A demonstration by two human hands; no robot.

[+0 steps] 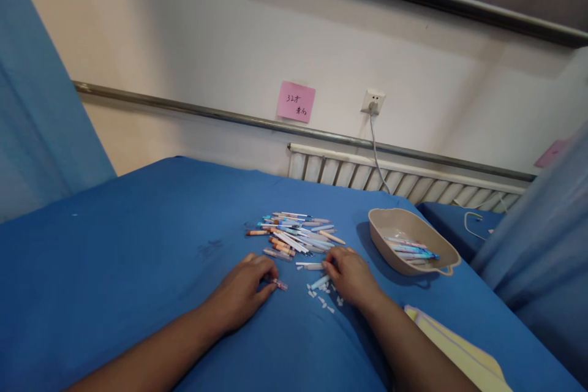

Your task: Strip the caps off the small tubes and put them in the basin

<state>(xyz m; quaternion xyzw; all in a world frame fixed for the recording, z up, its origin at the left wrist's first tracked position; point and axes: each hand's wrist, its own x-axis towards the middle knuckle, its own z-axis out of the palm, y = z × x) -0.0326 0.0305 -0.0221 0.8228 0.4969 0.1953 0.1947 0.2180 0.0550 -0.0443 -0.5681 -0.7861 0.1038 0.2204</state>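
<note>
My left hand (245,288) rests low over the blue cloth, thumb and fingers pinched around a clear, pinkish pen barrel (280,285) that pokes out to the right. My right hand (350,274) is lowered with curled fingers at a pale pen part (314,267); whether it grips this or something smaller is hidden. Beneath and left of that hand lie a light blue pen barrel (320,282) and several small white plastic pieces (322,301). Just beyond both hands is a loose pile of pen parts (294,239): white refills, orange-brown pieces, clear and pale barrels.
A beige plastic basin (381,223) holding several pens (411,251) stands to the right. Yellow folded material (459,349) lies beside my right forearm. Behind the blue-covered surface (138,245) are a radiator (349,171), a rail and a plugged-in cable (375,147). Blue curtains hang at both sides.
</note>
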